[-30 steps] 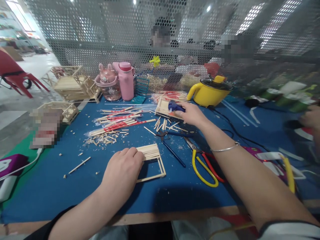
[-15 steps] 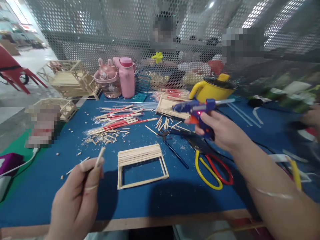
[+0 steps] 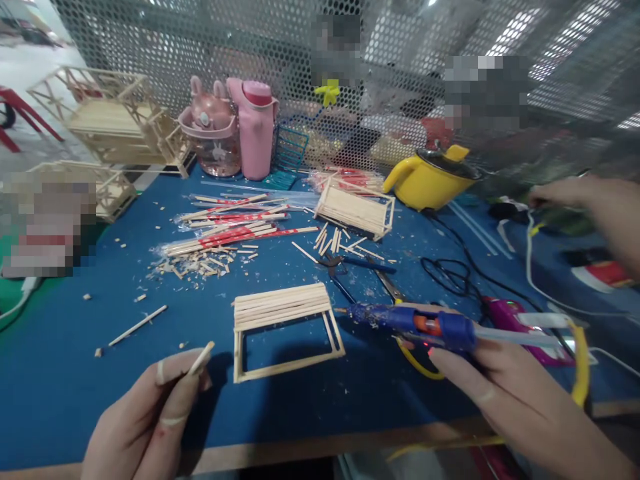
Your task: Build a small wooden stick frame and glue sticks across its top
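My left hand (image 3: 150,413) pinches a short wooden stick (image 3: 201,358) upright between thumb and finger, left of a small wooden stick frame (image 3: 280,313). Slats cover the far part of that frame, and its near part is an open rectangle. My right hand (image 3: 480,373) is wrapped round a blue hot glue gun (image 3: 410,325) with a clear glue stick in its back end. The nozzle points left, close to the frame's right side. Scissors (image 3: 420,360) with a yellow handle lie partly hidden under the gun and hand. Beyond the frame rest dark-handled pliers (image 3: 340,277).
Bundled sticks (image 3: 235,233) and cut scraps lie at the back left. Behind are a second stick frame (image 3: 357,210), a pink bottle (image 3: 257,130) and a yellow pot (image 3: 433,180). Larger stick models (image 3: 115,127) stand far left. Another person's hand (image 3: 565,190) reaches in at right.
My right hand has brought the glue gun nearer and lower, its nozzle now beside the frame. My left hand still holds the short stick, slightly lower in view. Another person's arm now reaches further in at right.
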`<state>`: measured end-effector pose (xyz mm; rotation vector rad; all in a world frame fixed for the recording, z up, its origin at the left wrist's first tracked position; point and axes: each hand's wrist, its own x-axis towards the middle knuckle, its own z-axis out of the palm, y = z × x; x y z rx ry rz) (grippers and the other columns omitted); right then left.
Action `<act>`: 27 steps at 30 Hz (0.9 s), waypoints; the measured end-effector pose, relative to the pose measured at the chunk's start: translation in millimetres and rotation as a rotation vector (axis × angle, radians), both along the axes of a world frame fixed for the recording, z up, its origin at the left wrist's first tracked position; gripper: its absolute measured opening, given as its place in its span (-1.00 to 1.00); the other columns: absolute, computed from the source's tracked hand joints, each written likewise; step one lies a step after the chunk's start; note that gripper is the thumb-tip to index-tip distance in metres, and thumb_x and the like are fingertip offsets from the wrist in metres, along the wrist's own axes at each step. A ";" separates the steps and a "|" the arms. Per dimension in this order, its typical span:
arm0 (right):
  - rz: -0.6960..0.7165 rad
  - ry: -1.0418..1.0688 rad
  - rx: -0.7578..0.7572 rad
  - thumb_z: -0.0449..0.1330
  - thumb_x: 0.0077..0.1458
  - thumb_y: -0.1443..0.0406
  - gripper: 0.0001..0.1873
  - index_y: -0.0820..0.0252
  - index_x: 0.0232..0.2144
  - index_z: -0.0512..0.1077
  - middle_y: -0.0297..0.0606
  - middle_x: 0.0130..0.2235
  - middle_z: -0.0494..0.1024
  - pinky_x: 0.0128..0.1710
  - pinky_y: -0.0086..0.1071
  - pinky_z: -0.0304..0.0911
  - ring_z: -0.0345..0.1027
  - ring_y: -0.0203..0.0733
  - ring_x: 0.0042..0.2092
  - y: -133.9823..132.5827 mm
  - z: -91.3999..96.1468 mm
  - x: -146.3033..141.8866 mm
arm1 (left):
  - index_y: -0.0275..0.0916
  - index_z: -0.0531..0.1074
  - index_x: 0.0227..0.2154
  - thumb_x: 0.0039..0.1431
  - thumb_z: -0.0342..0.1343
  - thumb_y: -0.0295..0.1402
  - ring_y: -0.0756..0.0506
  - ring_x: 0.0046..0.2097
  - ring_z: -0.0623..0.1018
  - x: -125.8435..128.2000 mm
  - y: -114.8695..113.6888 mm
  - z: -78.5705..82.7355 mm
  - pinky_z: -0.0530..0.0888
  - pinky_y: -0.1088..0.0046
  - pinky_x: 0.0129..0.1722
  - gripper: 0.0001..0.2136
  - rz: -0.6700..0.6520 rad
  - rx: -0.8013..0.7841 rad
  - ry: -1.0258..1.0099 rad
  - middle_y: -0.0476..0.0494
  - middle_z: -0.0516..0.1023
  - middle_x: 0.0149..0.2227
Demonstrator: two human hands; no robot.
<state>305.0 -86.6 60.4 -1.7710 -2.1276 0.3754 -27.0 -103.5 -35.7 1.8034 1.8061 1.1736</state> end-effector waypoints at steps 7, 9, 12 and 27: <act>0.002 -0.027 -0.002 -0.01 0.18 0.02 -0.53 0.11 -0.07 0.52 -0.21 -0.05 0.57 0.06 -0.07 0.29 0.46 0.08 -0.03 2.2 0.0 -4.1 | -0.08 0.39 -0.19 0.23 -0.02 -0.25 0.08 -0.41 0.55 -15.5 7.1 -1.3 0.44 0.77 -0.39 -0.84 -0.294 0.059 0.015 0.11 0.56 -0.42; -0.008 -0.039 -0.001 0.00 0.18 0.03 -0.55 0.12 -0.17 0.56 -0.20 -0.14 0.61 0.03 -0.10 0.33 0.51 0.04 -0.15 2.2 -0.3 -4.6 | -0.07 0.39 -0.16 0.24 -0.04 -0.23 0.08 -0.42 0.56 -15.1 7.4 -1.3 0.44 0.77 -0.41 -0.82 -0.315 0.078 0.018 0.09 0.56 -0.42; -0.032 -0.053 0.013 0.00 0.16 0.01 -0.56 0.12 -0.38 0.57 -0.20 -0.32 0.64 -0.05 -0.10 0.39 0.52 -0.01 -0.36 2.4 -0.2 -5.7 | -0.06 0.39 -0.16 0.25 -0.07 -0.18 0.06 -0.42 0.57 -11.7 6.2 -1.0 0.45 0.75 -0.39 -0.79 -0.287 0.073 -0.002 0.08 0.57 -0.42; -0.088 0.011 0.130 0.06 0.14 0.08 -0.66 -0.13 -0.09 0.49 -0.43 -0.02 0.55 -0.04 -0.13 0.42 0.47 0.07 -0.05 -4.5 0.8 -3.8 | -0.07 0.41 -0.16 0.23 0.01 -0.30 0.03 -0.44 0.52 -11.6 0.7 -0.1 0.42 0.65 -0.47 -0.84 -0.408 0.115 -0.057 0.03 0.55 -0.39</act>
